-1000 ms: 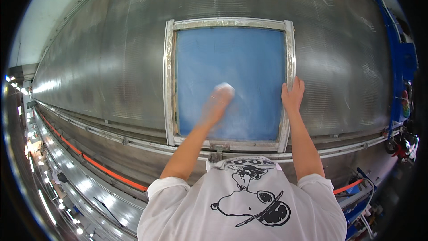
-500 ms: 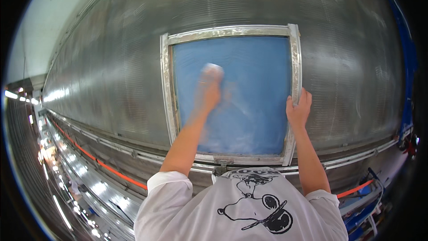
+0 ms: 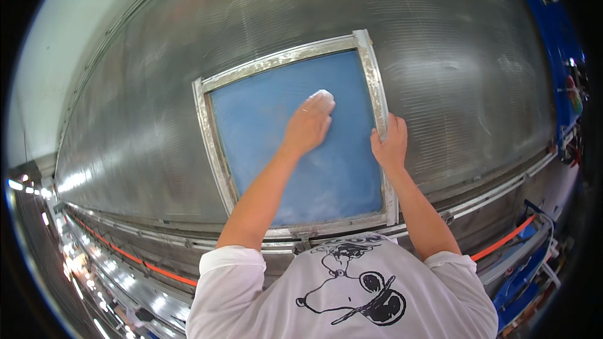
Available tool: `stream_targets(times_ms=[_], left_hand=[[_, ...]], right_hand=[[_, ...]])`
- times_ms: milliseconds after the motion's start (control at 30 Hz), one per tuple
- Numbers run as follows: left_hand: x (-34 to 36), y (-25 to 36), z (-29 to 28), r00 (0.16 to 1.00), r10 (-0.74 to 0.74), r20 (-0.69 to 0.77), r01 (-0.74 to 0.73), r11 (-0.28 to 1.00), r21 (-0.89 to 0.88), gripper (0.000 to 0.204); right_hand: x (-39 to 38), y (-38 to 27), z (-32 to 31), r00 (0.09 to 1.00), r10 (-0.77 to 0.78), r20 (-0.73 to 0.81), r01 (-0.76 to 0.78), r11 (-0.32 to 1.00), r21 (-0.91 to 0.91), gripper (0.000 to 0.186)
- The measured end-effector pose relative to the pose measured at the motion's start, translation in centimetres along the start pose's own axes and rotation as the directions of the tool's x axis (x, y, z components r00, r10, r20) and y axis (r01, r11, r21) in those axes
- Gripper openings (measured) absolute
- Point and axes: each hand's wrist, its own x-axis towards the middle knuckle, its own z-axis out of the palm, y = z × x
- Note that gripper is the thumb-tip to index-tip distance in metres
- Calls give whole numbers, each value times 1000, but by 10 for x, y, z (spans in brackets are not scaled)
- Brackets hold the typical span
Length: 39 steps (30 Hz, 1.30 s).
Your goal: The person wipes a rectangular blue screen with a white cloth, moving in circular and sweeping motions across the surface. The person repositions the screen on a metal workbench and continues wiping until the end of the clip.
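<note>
A framed printing screen (image 3: 286, 58) with silvery, tape-worn edges lies in front of me, slightly askew in view. Its blue surface (image 3: 333, 182) carries faint whitish smears in the lower part. My left hand (image 3: 306, 127) reaches over this surface, closed on a white cloth (image 3: 323, 94) that pokes out beyond the fingertips and presses on the blue. Most of the cloth is hidden under the fingers. At the screen's right side, my right hand (image 3: 393, 144) grips the frame bar, thumb on the inner side and fingers along the outside.
A long grey metal table (image 3: 157, 119) with fine ridges lies under the screen. Along its near edge runs a metal rail (image 3: 144, 229), with an orange strip (image 3: 132, 254) below it. Blue equipment (image 3: 556, 44) stands beyond the right end.
My left hand has wiped rightward across the blue surface with the cloth. The whole view has turned, so the screen looks tilted. My right hand keeps its grip on the frame.
</note>
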Motion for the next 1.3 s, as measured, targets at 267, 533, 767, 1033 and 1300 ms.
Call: stream_targets(times_ms=[267, 533, 767, 1033, 1300], left_hand=[[-11, 52, 36, 963, 190, 190, -136, 955, -264, 36], [-36, 52, 29, 1000, -1, 3, 2, 991, -136, 36], [-164, 89, 20, 817, 221, 533, 174, 787, -592, 40], [-167, 178, 34, 860, 405, 311, -255, 868, -425, 39], [-249, 153, -29, 661, -633, 402, 671, 258, -696, 43]], right_hand=[[1, 2, 1, 1000, -13, -27, 14, 999, 31, 59], [0, 2, 0, 1000, 14, -18, -13, 998, 63, 57], [-2, 4, -2, 999, 14, -49, -11, 998, 61, 56], [1, 7, 7, 998, -26, -51, 29, 999, 41, 57], [-12, 50, 13, 999, -38, 2, 37, 992, 124, 57]])
